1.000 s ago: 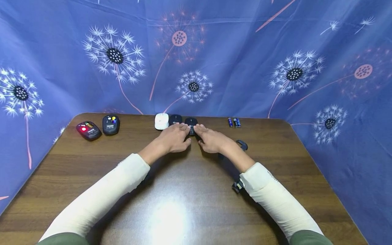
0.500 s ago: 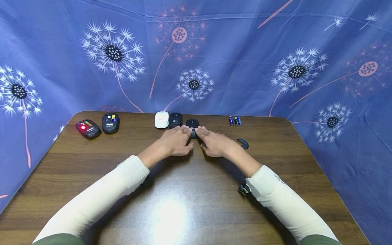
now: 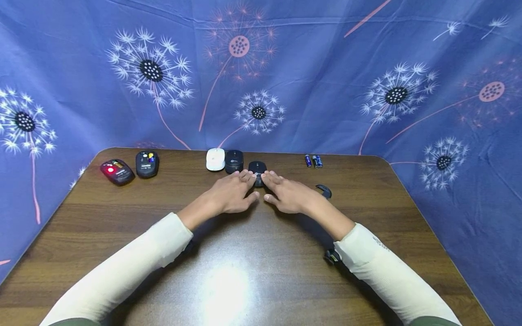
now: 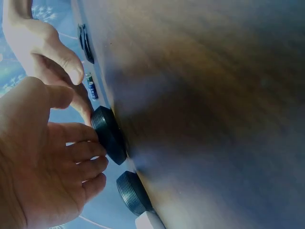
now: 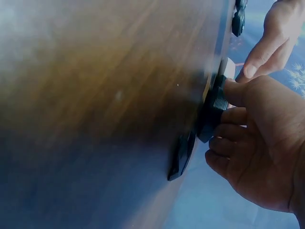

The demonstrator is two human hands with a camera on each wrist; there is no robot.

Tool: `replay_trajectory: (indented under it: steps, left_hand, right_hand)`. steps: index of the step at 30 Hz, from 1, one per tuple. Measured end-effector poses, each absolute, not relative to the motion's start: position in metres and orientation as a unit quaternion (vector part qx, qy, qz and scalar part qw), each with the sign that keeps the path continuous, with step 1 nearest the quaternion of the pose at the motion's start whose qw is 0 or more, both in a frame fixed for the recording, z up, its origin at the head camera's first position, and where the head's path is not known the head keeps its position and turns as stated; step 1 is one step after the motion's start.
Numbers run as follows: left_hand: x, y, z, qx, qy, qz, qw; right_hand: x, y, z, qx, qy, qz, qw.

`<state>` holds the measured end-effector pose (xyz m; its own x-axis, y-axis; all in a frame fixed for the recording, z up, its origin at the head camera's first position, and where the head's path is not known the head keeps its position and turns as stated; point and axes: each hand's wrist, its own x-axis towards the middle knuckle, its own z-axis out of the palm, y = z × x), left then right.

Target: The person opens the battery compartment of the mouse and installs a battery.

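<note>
A black computer mouse (image 3: pixel 257 166) lies on the table between both hands. My left hand (image 3: pixel 232 194) touches its left side near the front end with straight fingertips, palm down, thumb held apart. From the other side, the fingertips of my right hand (image 3: pixel 290 194) meet the same mouse, fingers also extended. In the left wrist view the mouse (image 4: pixel 109 136) shows its ribbed side at the fingertips. A second black mouse (image 3: pixel 234 159) and a white mouse (image 3: pixel 215 159) stand side by side just left of it.
Two upturned mice (image 3: pixel 117 171) lie at the far left, one glowing red, with batteries showing in them. Several blue batteries (image 3: pixel 317 161) lie at the back right. A curved black cover piece (image 3: pixel 325 190) sits beyond the right forearm. A blue patterned cloth (image 3: pixel 318 90) hangs behind the table.
The black mouse has slid a little toward me, away from the back edge and the second black mouse. Both hands have drawn back with it, and more of its top shows.
</note>
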<state>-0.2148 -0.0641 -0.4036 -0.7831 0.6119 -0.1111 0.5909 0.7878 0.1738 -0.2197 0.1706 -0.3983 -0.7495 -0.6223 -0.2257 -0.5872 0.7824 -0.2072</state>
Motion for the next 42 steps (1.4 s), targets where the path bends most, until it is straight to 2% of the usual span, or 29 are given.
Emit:
replay_trajectory:
  steps: [7, 16, 31, 38, 42]
  left_hand:
    - [-0.206, -0.068, -0.402, 0.324, 0.941, 0.076, 0.068]
    - [-0.200, -0.069, -0.400, 0.340, 0.936, 0.072, 0.045]
    - [-0.208, -0.071, -0.397, 0.324, 0.935, 0.127, 0.066]
    - [-0.216, -0.075, -0.408, 0.300, 0.924, 0.234, 0.027]
    - [-0.223, -0.074, -0.413, 0.285, 0.925, 0.252, 0.022]
  right_hand:
    - [-0.212, 0.173, -0.400, -0.340, 0.930, -0.067, 0.120]
    - [-0.204, 0.175, -0.396, -0.340, 0.930, -0.066, 0.122]
    - [-0.212, 0.183, -0.397, -0.326, 0.922, -0.135, 0.159]
    - [-0.221, 0.187, -0.405, -0.308, 0.923, -0.200, 0.119]
    - [-0.232, 0.188, -0.409, -0.293, 0.930, -0.195, 0.104]
